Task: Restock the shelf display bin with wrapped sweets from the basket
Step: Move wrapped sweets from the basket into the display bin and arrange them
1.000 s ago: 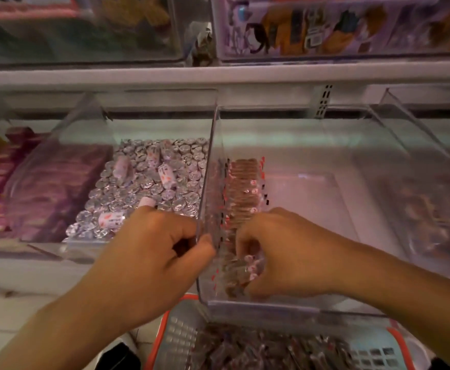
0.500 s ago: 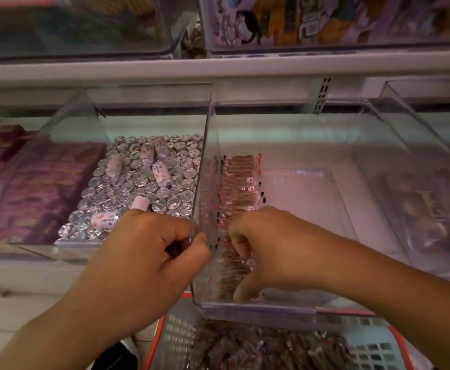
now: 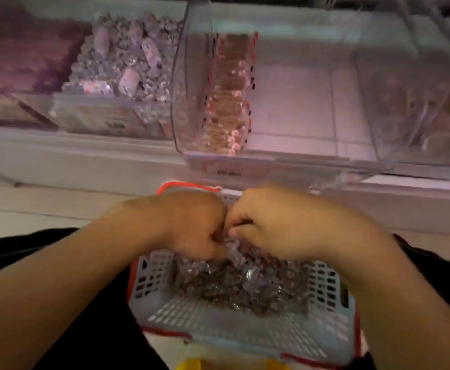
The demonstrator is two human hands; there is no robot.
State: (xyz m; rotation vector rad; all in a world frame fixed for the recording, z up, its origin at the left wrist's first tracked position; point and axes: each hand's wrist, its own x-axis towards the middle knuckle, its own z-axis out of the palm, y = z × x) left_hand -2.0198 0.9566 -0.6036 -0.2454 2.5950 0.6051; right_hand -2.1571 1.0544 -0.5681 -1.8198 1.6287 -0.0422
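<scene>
A pale slotted basket (image 3: 239, 324) with a red rim sits low in front of me, heaped with dark wrapped sweets (image 3: 242, 284). My left hand (image 3: 189, 222) and my right hand (image 3: 269, 222) are pressed together over the pile, fingers curled into the sweets and gripping wrappers between them. Above stands the clear display bin (image 3: 298, 161), with one neat row of brown sweets (image 3: 229, 89) along its left wall. The rest of the bin floor is bare.
Left of the bin, a clear bin (image 3: 103, 116) holds silver-wrapped sweets and a few white rolls. A bin (image 3: 431, 102) with dark goods stands at the right. The white shelf edge (image 3: 85, 156) runs across below them. My dark-clothed legs flank the basket.
Both hands have left the display bin and dropped down into the basket, where they now grip sweets. My view has tilted downward.
</scene>
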